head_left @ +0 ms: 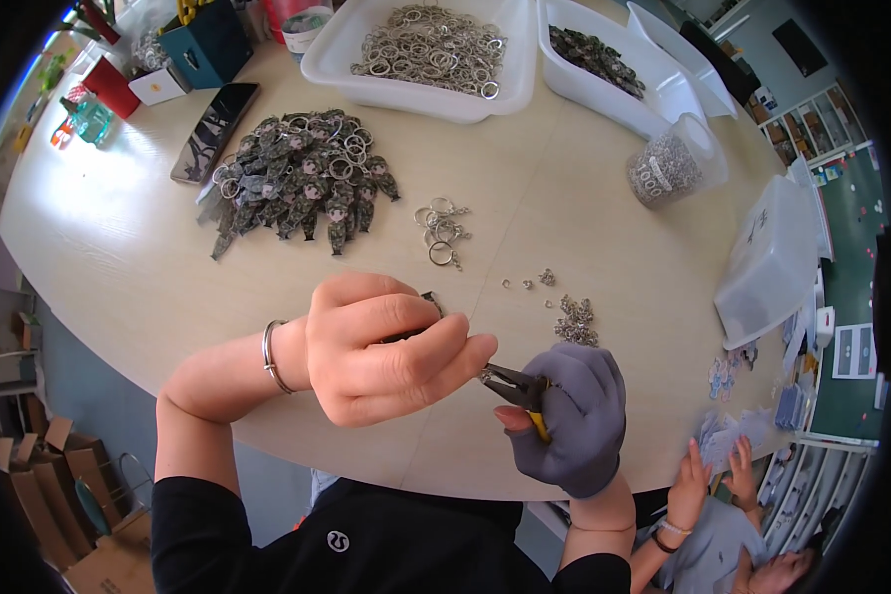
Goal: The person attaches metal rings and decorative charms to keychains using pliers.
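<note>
My bare left hand (391, 351) is closed on a small dark charm (429, 297), mostly hidden by the fingers. In my gloved right hand (576, 421) is a pair of pliers (511, 384) with dark jaws and yellow grips. The plier tips meet my left fingertips; whether a tiny metal ring sits there is too small to tell. Just beyond my right hand lies a heap of small silver rings (576, 322), with a few loose ones beside it. A little group of key rings with short chains (442, 233) rests past my left hand.
A pile of camouflage-patterned charms on key rings (307, 183) lies at the far left, beside a phone (213, 134). White tubs of key rings (505, 94) and charms (653, 114) stand at the back. A tipped clear cup (668, 168) holds tiny rings. Another person's hands (698, 480) work at right.
</note>
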{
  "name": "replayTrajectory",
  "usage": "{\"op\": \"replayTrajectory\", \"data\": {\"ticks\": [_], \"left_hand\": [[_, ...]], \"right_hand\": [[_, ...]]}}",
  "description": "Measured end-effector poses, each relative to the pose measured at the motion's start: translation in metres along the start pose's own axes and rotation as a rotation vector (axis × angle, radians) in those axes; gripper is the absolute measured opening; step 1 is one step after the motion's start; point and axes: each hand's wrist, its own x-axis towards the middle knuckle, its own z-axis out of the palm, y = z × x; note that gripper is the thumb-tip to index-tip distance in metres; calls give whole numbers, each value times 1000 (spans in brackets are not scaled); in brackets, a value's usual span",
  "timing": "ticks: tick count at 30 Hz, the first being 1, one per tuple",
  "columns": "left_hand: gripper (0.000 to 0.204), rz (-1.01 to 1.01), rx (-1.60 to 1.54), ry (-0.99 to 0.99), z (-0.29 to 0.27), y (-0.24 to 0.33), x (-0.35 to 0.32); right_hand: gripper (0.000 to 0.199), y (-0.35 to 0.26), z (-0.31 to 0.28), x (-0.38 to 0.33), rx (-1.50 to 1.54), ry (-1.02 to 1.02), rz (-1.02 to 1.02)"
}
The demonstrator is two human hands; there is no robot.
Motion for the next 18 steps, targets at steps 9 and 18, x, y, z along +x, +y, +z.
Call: {"op": "replayTrajectory", "data": {"ticks": [9,18], "left_hand": [[29,15,50,-10,-3,3,2],[30,63,112,16,-1,4,1]], "right_hand": [[25,-1,4,-3,-79,41,-33],[24,4,10,-7,-91,62,-51]]}}
